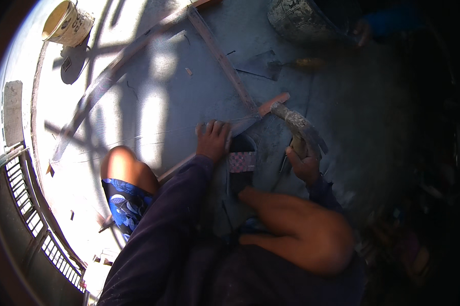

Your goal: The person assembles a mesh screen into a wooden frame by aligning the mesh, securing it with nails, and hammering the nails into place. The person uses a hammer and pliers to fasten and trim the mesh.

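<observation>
My right hand (305, 166) is closed round the handle of a claw hammer (297, 122), its worn head raised near a corner of a wooden frame. My left hand (213, 138) lies with bent fingers over the frame's near edge, pressing on the fine mesh (184, 109) stretched across it. A reddish wood strip (225, 62) runs from that corner to the far side, and a short wood end (274, 104) juts out beside the hammer head. Whether a nail sits at the corner cannot be made out. My slippered foot (242, 162) rests between my hands.
Beyond the frame lies a trowel (268, 65) on the floor. A dark, cement-crusted tub (304, 20) stands at the far right, with another person's hand (362, 33) by it. A dirty pale bucket (69, 24) is at the far left. The right side is in deep shadow.
</observation>
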Available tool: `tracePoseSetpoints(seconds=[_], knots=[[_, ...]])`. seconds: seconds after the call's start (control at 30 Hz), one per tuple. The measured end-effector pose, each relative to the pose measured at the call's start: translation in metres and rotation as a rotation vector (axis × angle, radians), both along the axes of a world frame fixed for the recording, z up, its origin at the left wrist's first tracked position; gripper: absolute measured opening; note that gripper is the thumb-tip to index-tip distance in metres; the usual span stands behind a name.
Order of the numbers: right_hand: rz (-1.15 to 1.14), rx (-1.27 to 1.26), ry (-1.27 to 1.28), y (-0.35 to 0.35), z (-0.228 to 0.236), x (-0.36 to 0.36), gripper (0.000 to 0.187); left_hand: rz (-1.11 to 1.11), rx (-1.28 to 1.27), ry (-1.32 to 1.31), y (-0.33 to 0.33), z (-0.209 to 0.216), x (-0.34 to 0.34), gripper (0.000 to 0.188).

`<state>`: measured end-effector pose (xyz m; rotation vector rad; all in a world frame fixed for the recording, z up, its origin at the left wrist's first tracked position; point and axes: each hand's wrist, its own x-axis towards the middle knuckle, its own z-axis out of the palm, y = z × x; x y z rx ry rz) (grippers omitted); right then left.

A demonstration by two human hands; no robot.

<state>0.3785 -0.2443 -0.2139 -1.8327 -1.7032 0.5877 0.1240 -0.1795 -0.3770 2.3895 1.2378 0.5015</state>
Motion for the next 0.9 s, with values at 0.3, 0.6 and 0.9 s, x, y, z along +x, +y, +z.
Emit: tracePoseSetpoints(seconds=[0.3, 0.6, 0.9], knots=[[-0.237, -0.431, 0.043, -0.054, -0.066, 0.007, 0.02, 0.0, 0.042, 0.022, -0.002, 0.006, 0.001, 0.04], [-0.135, -0.105, -0.011, -0.052, -0.026, 0.001, 0.023, 0.01, 0.042, 0.021, -0.004, 0.003, 0.001, 0.041], [0.572, 0.063, -0.349, -0.015, 0.02, 0.019, 0.021, 0.014, -0.003, 0.031, -0.005, 0.006, 0.001, 0.04]])
